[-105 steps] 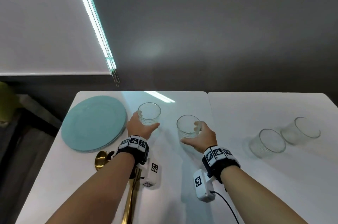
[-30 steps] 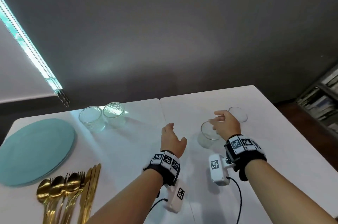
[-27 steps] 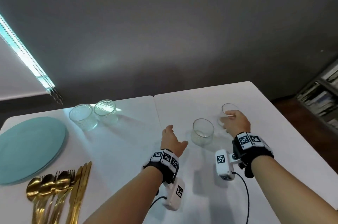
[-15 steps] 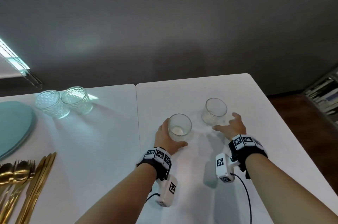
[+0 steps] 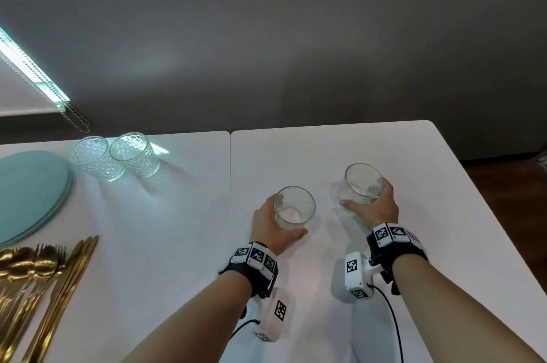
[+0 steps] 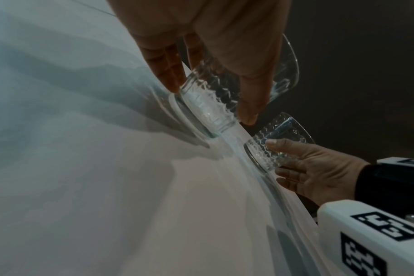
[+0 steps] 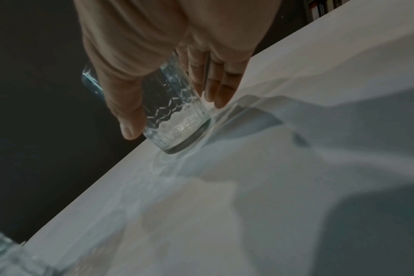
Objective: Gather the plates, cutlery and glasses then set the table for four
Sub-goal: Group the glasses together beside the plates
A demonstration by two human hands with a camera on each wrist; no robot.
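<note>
While the teal plates (image 5: 31,191) lie stacked at the far left edge of the white table (image 5: 165,244), the gold cutlery (image 5: 35,279) sits in a loose bundle just nearer than them, spoons and forks to the left and knives to the right, handles running off the near edge of the head view. To the right of the plates, toward the far side, two patterned glasses (image 5: 114,157) stand upright and touch each other, with no hand on them.

Right of the seam between the two tabletops, the left hand (image 5: 268,222) wraps a third glass (image 5: 294,211): thumb on its near right side, fingers curled round the left. The left wrist view shows that glass (image 6: 215,100) tilted, only one edge of its base meeting the table, with the fingers (image 6: 170,65) on one side and the thumb on the other.

Further right and a little farther away, the right hand (image 5: 377,207) grips the fourth glass (image 5: 361,183), fingers round its right side and thumb at the near left. In the right wrist view this glass (image 7: 175,115) also leans, its base edge on or just above the table (image 7: 248,205); which one cannot be told. Both held glasses look empty and stand near each other but apart. Each wrist carries a black band with printed markers and a white camera unit.
</note>
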